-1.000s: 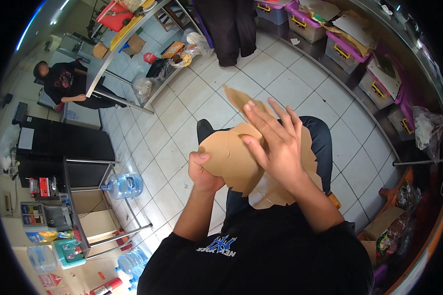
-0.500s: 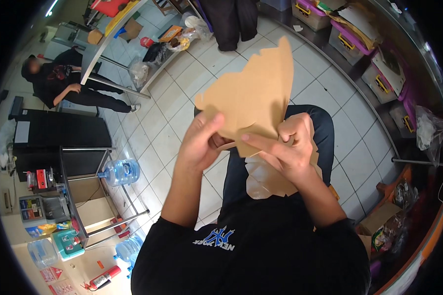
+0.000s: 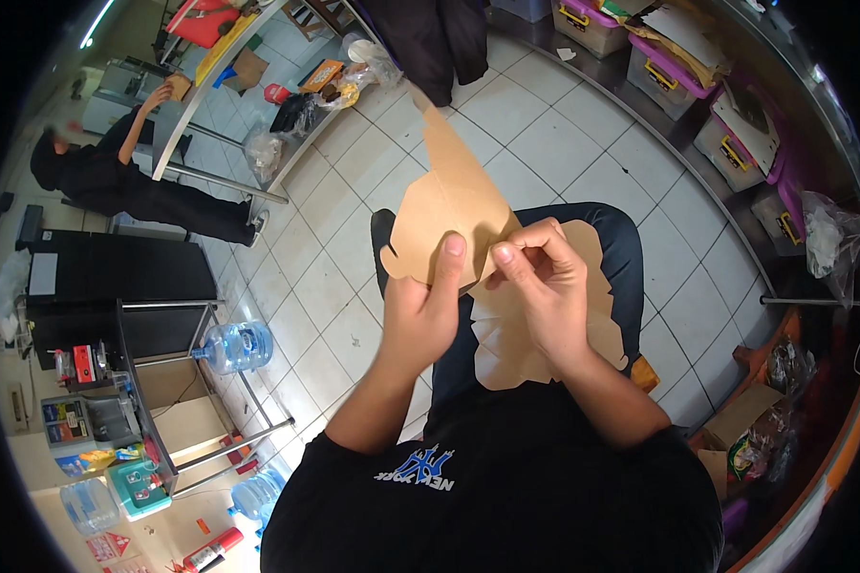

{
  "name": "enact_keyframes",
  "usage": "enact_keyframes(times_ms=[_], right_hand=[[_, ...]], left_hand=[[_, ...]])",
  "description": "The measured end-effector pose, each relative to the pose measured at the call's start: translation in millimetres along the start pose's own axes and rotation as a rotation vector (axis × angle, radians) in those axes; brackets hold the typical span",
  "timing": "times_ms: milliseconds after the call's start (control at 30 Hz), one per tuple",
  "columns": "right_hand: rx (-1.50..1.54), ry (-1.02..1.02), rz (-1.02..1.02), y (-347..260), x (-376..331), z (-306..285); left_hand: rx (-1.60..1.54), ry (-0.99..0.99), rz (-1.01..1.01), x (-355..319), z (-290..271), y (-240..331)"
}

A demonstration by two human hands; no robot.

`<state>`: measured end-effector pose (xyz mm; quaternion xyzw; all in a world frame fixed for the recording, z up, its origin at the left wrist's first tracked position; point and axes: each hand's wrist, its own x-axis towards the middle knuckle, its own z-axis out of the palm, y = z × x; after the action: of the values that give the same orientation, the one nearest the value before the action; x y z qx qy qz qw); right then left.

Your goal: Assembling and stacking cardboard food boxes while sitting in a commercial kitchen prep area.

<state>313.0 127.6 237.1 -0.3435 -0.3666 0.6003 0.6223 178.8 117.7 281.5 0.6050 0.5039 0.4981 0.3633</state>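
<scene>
- Flat brown cardboard cutout (image 3: 454, 205), scalloped tabs along its edges, stands at frame centre.
- Left hand (image 3: 428, 310) and right hand (image 3: 543, 286) both pinch its lower edge.
- More cutouts (image 3: 521, 344) lie on the lap.

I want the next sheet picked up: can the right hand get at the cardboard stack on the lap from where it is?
Probably yes. The right hand pinches the raised sheet directly over the stack, nothing between; it must let go first.

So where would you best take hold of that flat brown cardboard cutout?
Probably its lower edge, coming from below. The cardboard cutout is thin and stands up fanning away from the person, so a thumb-over-finger pinch suits it, as the left hand and right hand grip it now.
</scene>
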Motion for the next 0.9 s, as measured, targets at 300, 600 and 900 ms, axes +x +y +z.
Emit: enact_keyframes(times_ms=[300,600,900], right_hand=[[0.178,0.023,-0.013,7,-2,6],[-0.793,-0.044,-0.412,14,22,-15],[-1.26,-0.311,-0.354,-18,23,-33]], left_hand=[[-0.058,0.019,-0.073,-10,9,10],[0.011,-0.081,-0.07,-21,14,7],[-0.169,-0.254,-0.357,-36,7,-2]])
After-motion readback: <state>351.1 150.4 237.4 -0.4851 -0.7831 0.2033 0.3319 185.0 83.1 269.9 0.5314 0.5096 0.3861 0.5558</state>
